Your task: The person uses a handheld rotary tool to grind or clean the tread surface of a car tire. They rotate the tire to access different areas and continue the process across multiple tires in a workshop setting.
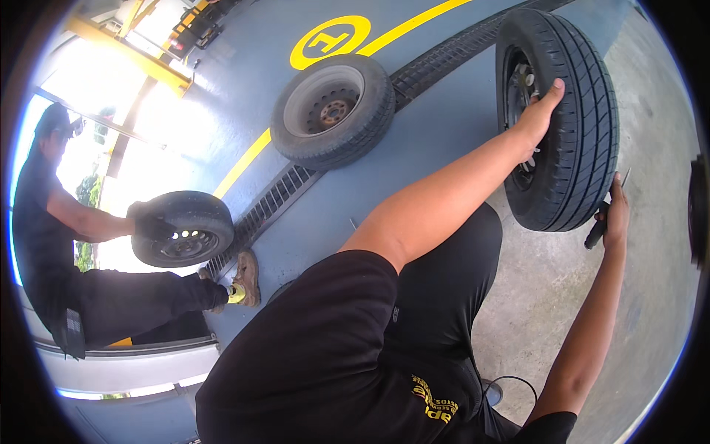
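The upright tyre stood on the concrete floor at about two o'clock. The left hand rested on its tread near the rim, thumb up, fingers gripping the edge. The right hand was clenched around a dark tool just beside the tyre's lower side. At eleven o'clock another wheel lay flat. At nine o'clock another person held a third tyre.

Three tyres, one hand tool, two people, one floor drain
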The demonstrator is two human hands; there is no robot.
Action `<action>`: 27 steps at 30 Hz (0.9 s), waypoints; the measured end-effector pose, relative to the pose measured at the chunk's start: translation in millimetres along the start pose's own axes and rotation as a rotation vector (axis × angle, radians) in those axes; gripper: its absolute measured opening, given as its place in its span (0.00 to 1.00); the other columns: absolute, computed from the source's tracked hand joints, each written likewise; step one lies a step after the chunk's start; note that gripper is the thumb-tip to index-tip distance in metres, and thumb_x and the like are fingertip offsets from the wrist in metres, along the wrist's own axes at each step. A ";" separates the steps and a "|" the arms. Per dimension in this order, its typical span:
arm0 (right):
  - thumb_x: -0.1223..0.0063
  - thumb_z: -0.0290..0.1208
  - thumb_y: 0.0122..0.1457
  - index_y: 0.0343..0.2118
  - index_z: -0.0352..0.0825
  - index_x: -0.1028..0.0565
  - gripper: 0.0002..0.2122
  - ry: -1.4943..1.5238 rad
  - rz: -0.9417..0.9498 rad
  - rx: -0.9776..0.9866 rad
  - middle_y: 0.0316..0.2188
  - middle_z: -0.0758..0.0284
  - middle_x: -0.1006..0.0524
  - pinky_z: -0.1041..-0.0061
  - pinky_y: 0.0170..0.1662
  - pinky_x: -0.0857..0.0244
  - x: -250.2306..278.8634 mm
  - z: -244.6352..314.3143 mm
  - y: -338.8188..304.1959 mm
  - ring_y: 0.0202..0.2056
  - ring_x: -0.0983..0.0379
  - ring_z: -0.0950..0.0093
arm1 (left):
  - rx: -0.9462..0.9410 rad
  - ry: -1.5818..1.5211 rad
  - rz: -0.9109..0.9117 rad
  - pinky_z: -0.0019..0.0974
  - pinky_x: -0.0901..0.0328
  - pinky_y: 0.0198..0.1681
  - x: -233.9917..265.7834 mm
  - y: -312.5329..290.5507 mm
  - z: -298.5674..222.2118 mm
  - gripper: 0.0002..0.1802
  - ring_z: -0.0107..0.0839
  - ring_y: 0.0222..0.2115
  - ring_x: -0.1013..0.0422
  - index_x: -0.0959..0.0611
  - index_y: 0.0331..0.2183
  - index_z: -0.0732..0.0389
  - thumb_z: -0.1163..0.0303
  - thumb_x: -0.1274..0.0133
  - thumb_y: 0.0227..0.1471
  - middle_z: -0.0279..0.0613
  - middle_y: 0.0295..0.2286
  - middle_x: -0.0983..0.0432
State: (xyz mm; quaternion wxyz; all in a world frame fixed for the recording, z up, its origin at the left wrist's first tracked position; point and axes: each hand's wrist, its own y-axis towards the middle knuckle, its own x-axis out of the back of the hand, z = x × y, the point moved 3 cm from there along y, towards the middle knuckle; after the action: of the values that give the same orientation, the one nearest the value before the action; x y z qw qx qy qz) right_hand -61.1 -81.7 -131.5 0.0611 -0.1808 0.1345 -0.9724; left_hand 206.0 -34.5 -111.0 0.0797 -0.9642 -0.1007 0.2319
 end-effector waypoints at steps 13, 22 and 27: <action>0.70 0.62 0.72 0.32 0.41 0.28 0.28 0.192 0.275 -0.030 0.16 0.75 0.37 0.77 0.23 0.47 -10.8 -42.7 7.4 0.17 0.43 0.80 | -0.198 -0.078 0.017 0.41 0.37 0.61 -5.2 -17.0 -7.2 0.54 0.44 0.55 0.29 0.45 0.65 0.71 0.49 0.38 0.51 0.59 0.55 0.30; 0.70 0.62 0.72 0.50 0.40 0.30 0.28 0.464 0.082 0.001 0.28 0.76 0.35 0.81 0.24 0.49 -49.9 -8.5 -100.1 0.21 0.45 0.83 | 0.032 0.130 -0.026 0.45 0.46 0.67 4.6 -46.2 -48.2 0.56 0.51 0.63 0.39 0.41 0.66 0.74 0.44 0.40 0.49 0.63 0.61 0.36; 0.69 0.59 0.73 0.55 0.40 0.30 0.27 0.406 -0.098 -0.023 0.31 0.77 0.36 0.83 0.25 0.52 -32.6 13.9 -144.2 0.23 0.49 0.85 | 0.079 0.131 0.152 0.47 0.49 0.68 -15.5 -59.5 -59.1 0.58 0.53 0.67 0.47 0.43 0.66 0.76 0.40 0.43 0.51 0.65 0.65 0.44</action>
State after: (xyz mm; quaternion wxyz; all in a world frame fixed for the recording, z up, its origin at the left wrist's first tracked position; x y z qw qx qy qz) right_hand -35.9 58.4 -89.0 -0.0165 0.0120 0.1463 -0.9890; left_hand 210.5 13.1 -40.4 0.1060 -0.9783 -0.0124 0.1776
